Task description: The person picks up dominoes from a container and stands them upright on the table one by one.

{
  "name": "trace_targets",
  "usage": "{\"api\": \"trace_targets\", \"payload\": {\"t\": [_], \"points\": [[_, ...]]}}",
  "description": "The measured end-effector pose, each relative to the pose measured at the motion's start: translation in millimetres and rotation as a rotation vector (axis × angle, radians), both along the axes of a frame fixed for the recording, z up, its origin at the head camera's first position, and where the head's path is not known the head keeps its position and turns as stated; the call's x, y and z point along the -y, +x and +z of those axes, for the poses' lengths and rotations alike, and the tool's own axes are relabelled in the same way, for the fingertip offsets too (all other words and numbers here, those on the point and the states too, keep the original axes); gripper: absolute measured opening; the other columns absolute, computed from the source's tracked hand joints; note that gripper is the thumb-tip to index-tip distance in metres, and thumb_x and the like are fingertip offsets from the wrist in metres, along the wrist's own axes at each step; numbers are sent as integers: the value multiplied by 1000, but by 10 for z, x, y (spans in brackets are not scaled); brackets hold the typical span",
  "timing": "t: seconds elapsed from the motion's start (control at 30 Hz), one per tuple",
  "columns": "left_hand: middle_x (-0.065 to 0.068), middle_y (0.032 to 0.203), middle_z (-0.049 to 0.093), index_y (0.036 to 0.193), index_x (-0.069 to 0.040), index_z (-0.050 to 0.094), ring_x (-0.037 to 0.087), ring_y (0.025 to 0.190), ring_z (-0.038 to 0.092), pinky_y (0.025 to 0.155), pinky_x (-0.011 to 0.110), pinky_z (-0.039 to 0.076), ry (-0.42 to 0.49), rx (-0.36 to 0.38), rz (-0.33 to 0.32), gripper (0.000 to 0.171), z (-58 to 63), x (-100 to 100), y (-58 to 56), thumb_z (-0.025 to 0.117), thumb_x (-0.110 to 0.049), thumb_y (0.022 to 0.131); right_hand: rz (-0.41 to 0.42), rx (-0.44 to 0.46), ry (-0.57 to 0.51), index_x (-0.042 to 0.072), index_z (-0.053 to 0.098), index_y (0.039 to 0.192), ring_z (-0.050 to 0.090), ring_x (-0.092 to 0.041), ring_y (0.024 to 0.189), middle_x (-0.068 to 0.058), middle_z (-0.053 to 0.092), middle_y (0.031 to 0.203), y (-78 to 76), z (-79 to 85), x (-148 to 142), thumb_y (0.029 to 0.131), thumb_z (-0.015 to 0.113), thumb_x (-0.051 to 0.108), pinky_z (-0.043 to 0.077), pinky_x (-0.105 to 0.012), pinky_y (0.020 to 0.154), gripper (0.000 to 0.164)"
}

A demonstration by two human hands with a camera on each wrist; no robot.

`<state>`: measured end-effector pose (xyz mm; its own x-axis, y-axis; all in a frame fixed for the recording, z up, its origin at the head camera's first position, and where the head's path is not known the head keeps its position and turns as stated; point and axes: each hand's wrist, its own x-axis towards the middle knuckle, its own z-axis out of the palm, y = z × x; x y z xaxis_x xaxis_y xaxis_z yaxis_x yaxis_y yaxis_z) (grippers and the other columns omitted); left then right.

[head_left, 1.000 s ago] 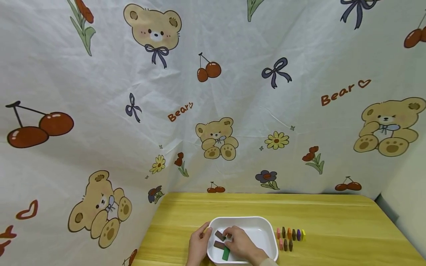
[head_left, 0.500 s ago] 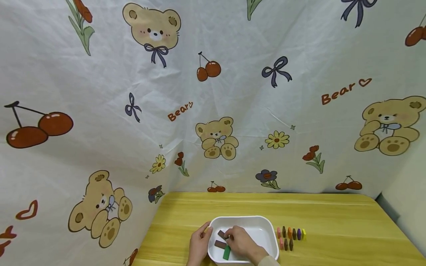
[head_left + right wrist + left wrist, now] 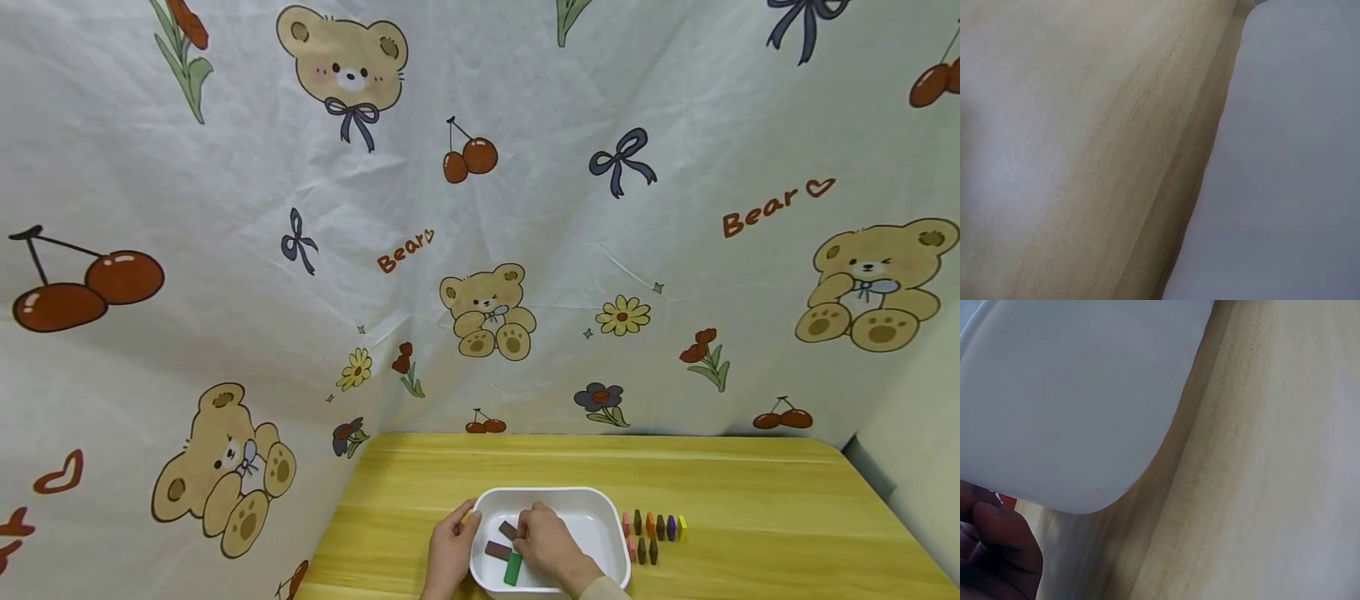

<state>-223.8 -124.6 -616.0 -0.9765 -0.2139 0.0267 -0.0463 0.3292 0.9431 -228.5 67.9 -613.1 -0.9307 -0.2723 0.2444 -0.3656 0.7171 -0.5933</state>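
Note:
My left hand (image 3: 448, 550) grips the left rim of a white tray (image 3: 611, 560), thumb over the edge. In the left wrist view its curled fingers (image 3: 1010, 537) show beside the tray's corner. Inside the tray, my right hand (image 3: 551, 546) has its fingers bent and pinches the right end of a brown domino-like block (image 3: 507, 530); the fingertips are partly hidden behind the hand. A second brown block (image 3: 498, 550) lies flat just nearer, and a green block (image 3: 513, 570) lies beside it, close under the right hand. The right wrist view shows only the tray's outer wall (image 3: 1285, 156) and the table.
Right of the tray, several coloured blocks stand on edge in two rows, among them a purple block (image 3: 671, 527) and a yellow block (image 3: 682, 527). They stand on a wooden table (image 3: 787, 517). A bear-print cloth (image 3: 525, 225) hangs behind and to the left.
My right hand has moved slightly to the right inside the tray, and the upper brown block has shifted right with it. The left hand stays at the rim.

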Motion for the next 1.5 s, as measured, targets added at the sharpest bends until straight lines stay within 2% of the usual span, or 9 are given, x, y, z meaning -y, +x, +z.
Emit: {"api": "trace_targets", "payload": {"t": [0.17,0.4,0.7,0.8,1.0,1.23,1.5], "points": [[-4,64,48,122,-12,77,7,57,46,52,22,40,-1,-14,-3,31,-5,-8,-2,76,-25,94,-12,-32,16,15,60,72,43,-8,69,8,46,78,-5,-26,11,72,87,9,42,-28,62,28],[-5,64,48,122,-14,77,7,58,46,52,22,40,-9,4,-1,30,-15,3,-26,76,-25,94,8,-87,10,15,58,76,45,-6,70,9,47,79,-8,-14,51,72,88,8,44,-28,63,31],[-6,63,47,120,-11,78,7,57,46,52,22,40,-10,-48,1,31,80,-36,29,76,-26,93,24,-183,19,14,62,80,53,-11,72,5,60,76,-65,-63,74,69,77,-4,50,-33,69,26],[-6,63,48,120,-11,77,7,57,46,52,22,41,-13,-49,4,31,83,-37,31,76,-26,93,26,-172,-4,12,64,83,54,-11,73,4,61,78,-62,-54,66,69,74,-6,51,-33,70,25],[-5,64,49,122,-12,77,7,58,47,52,22,42,-12,-25,-2,31,-4,8,-14,76,-27,94,29,-127,-44,7,67,90,56,-14,73,1,61,83,-42,-14,41,70,71,-7,52,-34,70,25],[-4,64,48,122,-13,77,8,59,47,52,22,41,-8,-11,-2,31,-44,31,-29,77,-26,93,27,-97,-54,2,72,100,52,-9,74,1,59,86,-8,25,6,70,69,-2,50,-30,69,31],[-4,64,48,122,-14,77,9,60,46,52,23,40,-25,-10,8,32,-36,16,-25,77,-28,93,6,-5,-112,7,72,91,48,-6,74,4,52,83,22,46,-34,73,73,5,45,-26,67,18]]}}
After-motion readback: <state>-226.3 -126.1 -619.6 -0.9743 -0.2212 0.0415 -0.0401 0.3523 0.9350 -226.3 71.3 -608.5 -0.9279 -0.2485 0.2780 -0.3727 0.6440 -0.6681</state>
